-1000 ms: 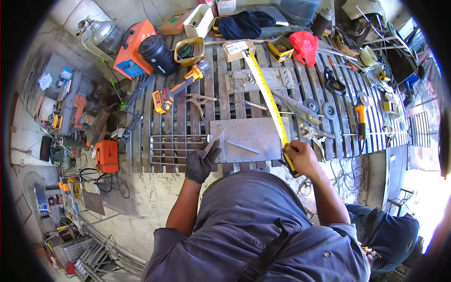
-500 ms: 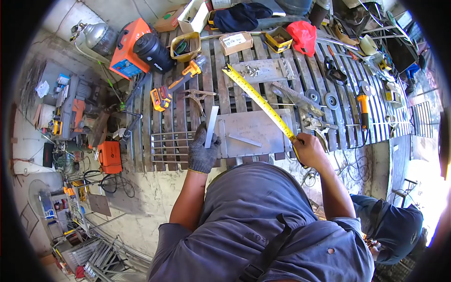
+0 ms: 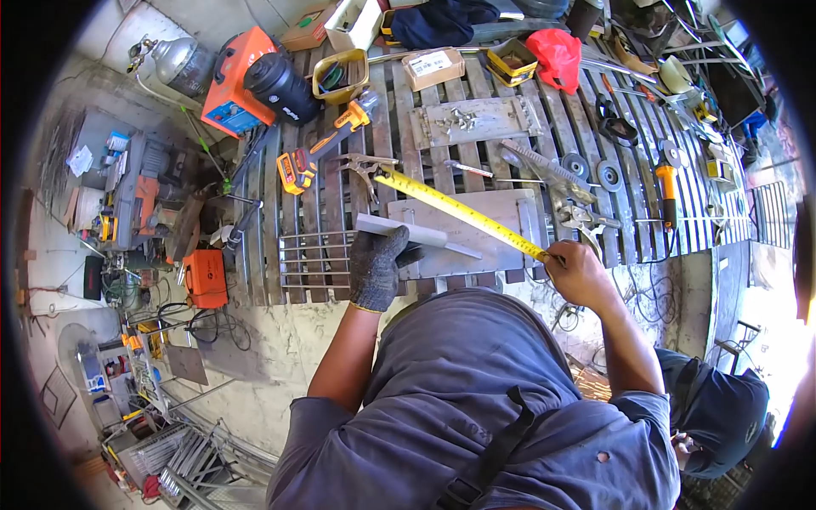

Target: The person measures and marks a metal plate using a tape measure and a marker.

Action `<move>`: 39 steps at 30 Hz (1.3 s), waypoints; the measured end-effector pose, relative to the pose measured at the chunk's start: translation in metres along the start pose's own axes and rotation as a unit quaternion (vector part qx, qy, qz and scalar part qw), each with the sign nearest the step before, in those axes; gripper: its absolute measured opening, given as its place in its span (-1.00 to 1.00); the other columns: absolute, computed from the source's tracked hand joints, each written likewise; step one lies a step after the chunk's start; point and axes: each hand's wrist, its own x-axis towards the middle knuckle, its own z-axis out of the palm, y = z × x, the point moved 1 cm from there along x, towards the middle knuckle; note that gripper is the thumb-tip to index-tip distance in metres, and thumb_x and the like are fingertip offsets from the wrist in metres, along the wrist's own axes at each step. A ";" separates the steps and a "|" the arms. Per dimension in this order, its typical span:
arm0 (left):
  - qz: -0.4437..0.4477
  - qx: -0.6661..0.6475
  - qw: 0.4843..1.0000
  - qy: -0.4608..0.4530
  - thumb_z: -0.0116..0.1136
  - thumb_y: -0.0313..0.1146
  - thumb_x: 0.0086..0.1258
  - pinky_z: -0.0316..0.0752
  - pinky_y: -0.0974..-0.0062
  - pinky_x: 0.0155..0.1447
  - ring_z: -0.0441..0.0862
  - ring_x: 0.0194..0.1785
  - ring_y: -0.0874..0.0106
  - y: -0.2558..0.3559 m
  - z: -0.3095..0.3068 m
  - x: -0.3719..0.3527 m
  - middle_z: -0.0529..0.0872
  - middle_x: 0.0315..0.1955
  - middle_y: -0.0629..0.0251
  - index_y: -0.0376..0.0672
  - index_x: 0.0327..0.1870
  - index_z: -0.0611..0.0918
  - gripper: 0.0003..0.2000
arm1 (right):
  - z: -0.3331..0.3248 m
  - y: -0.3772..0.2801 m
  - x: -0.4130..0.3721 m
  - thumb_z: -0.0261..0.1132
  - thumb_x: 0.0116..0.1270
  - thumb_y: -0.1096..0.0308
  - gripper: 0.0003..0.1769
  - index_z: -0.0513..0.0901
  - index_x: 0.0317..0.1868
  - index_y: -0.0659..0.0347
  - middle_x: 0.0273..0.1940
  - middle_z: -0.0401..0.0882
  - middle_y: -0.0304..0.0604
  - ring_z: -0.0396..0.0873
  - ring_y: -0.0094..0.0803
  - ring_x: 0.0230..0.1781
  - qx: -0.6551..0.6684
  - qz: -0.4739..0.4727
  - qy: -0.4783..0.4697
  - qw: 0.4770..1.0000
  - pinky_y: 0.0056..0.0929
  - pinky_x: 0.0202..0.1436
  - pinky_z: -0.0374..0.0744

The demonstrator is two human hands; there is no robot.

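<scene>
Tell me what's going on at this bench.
A person stands at a slatted bench, both hands busy. The gloved left hand holds a flat metal strip. The bare right hand grips a tape measure, its yellow blade extended over a metal plate. Blade and strip appear apart.

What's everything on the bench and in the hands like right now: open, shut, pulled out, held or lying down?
Left hand: gloved, closed around metal strip
Metal strip: held
Right hand: bare, gripping tape measure
Tape measure: blade pulled out
Steel plate: lying flat
Yellow tub: open, things inside
Cardboard box: looks shut
Red plastic bag: crumpled
Corded grinder: lying down, power unclear
</scene>
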 end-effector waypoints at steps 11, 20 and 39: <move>0.090 -0.084 0.985 -0.120 0.18 -0.41 0.75 0.91 -0.01 0.15 0.86 0.17 0.05 0.021 0.017 -0.010 0.82 0.11 0.01 -0.22 0.28 0.64 -0.78 | -0.019 -0.007 -0.005 0.34 0.55 0.36 -0.82 0.81 -0.07 0.27 -0.13 0.71 0.14 0.73 0.23 -0.09 -0.043 -0.039 0.029 0.998 0.12 0.05 0.65; 0.094 -0.091 0.984 -0.124 0.17 -0.35 0.77 0.92 -0.06 0.13 0.85 0.19 -0.03 0.027 0.021 -0.014 0.82 0.08 -0.08 -0.22 0.26 0.62 -0.78 | -0.025 -0.011 -0.005 0.33 0.54 0.36 -0.83 0.81 -0.08 0.26 -0.15 0.70 0.12 0.73 0.22 -0.09 -0.059 -0.053 0.028 0.996 0.12 0.04 0.65; 0.073 -0.142 0.983 -0.087 0.25 -0.30 0.72 0.90 -0.11 0.15 0.89 0.07 0.01 0.009 0.011 0.006 0.85 -0.01 -0.01 -0.27 0.14 0.65 -0.79 | -0.022 -0.019 -0.004 0.35 0.48 0.41 -0.89 0.78 -0.13 0.24 -0.18 0.67 0.08 0.73 0.16 -0.11 -0.157 -0.080 0.135 0.975 0.10 0.04 0.69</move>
